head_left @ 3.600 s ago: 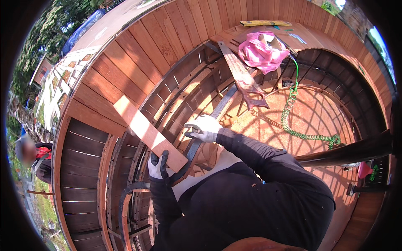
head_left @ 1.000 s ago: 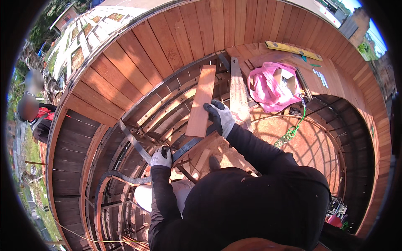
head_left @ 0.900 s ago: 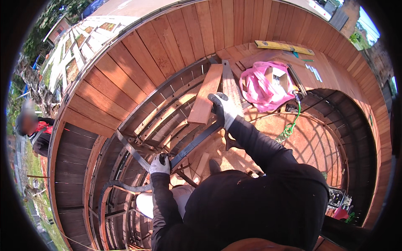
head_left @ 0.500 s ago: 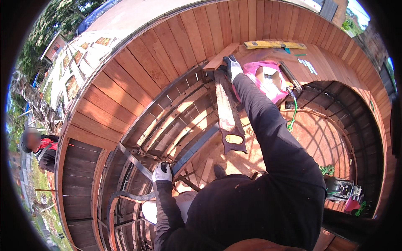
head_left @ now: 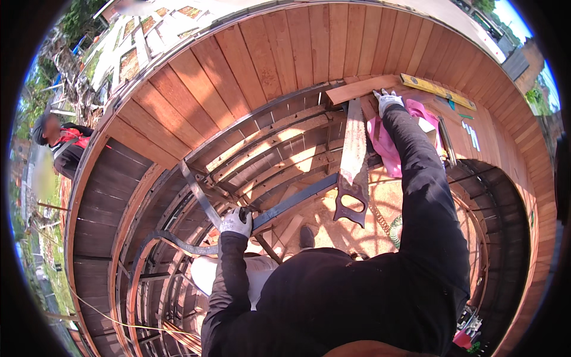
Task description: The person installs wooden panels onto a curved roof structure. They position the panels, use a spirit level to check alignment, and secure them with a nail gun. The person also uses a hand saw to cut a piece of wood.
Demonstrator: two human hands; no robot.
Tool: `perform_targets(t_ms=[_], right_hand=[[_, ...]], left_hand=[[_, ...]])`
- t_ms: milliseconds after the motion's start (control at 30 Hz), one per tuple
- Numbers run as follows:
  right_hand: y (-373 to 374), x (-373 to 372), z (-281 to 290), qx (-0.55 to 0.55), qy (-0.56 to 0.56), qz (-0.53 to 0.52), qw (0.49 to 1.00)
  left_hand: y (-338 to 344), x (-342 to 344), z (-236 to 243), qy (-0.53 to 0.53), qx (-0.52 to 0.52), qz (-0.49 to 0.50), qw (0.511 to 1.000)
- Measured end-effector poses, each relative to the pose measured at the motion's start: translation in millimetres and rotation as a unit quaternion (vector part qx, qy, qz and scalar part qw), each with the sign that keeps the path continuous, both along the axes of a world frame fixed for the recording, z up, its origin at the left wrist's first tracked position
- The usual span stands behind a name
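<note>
The board (head_left: 355, 89), held out over the open ribs (head_left: 267, 149) 1 second ago, now lies flat along the ledge (head_left: 493, 135) next to the yellow level (head_left: 438, 91), its left end by the saw's (head_left: 355, 149) tip. The right hand (head_left: 389, 101) no longer grips it: the fingers spread near the right end (whether they touch is hard to tell). So the board seems to rest unheld. The left hand (head_left: 237, 221) stays by the dark bar (head_left: 297, 200), fingers curled; what they pinch cannot be told.
</note>
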State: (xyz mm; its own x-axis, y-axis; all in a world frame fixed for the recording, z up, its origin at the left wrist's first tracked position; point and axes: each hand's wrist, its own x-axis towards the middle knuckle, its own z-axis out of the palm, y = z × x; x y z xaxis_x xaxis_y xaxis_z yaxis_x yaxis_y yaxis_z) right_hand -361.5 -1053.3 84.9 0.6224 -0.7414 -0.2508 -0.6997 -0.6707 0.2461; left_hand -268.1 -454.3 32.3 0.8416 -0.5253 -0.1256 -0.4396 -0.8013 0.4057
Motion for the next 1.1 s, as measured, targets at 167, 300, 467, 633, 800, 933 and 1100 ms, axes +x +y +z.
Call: perform_targets(t_ms=[167,300,467,633,800,933,1100], right_hand=[[-21.9,-11.7,-17.0,-0.086,0.034,0.089,0.992],[-4.4,-20.8,20.0,-0.1,0.058,0.115,0.987],[-15.4,-24.5,79.1,-0.088,-0.065,0.147,0.983],[-16.2,-24.7,156.3,-0.087,-0.256,0.151,0.951],[-3.3,-55.0,213.8,0.121,-0.586,0.24,0.764],[101.8,-65.3,241.3,0.19,-0.685,0.264,0.652],[187.6,-30.3,147.7,0.531,-0.739,0.119,0.396]], left_hand=[[-5.3,7.0,15.7,0.056,0.028,-0.023,0.998],[-1.3,7.8,11.0,0.065,0.015,-0.02,0.998],[3.1,5.7,15.6,0.071,0.011,-0.008,0.997],[4.4,7.8,12.9,0.065,0.021,-0.014,0.998],[4.2,7.1,12.8,0.074,0.019,-0.015,0.997],[7.2,8.6,2.0,0.079,-0.001,-0.011,0.997],[-1.8,-1.0,1.1,0.133,-0.203,0.05,0.969]])
